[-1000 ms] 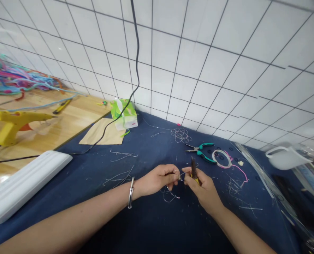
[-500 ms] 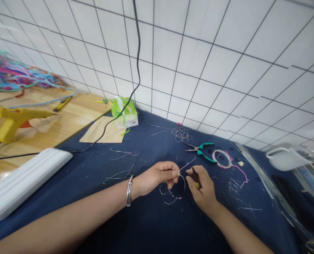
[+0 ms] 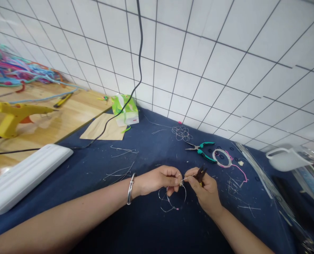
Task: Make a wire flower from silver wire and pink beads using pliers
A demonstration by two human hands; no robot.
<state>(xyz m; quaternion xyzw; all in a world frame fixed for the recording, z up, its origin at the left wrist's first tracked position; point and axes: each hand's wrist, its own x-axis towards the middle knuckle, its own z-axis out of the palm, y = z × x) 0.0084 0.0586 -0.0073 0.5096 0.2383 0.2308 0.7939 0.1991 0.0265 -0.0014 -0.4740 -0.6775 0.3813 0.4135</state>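
Note:
Between the fingertips of my left hand (image 3: 162,180) is a thin silver wire piece (image 3: 185,197), bent into loops that hang below the hand. A small pink bit sits at its lower end. My right hand (image 3: 206,190) is close by on the right, its thumb and forefinger pinching a straight end of the same wire. Tucked in the right palm are small pliers (image 3: 200,173) with dark jaws pointing up and a bit of yellow handle showing. The fingers hide the spot where the wires meet.
Teal-handled pliers (image 3: 203,150), a wire flower (image 3: 182,133) and a ring-shaped spool (image 3: 221,158) lie beyond my hands. Loose wires (image 3: 119,174) are on the blue cloth at left. A white power strip (image 3: 29,176), yellow glue gun (image 3: 12,116) and tissue pack (image 3: 126,109) stand farther left.
My right thumb and forefinger have closed on the wire's free end, which earlier stuck out up and right. That end now runs between both hands. The pliers have shifted slightly right in my palm.

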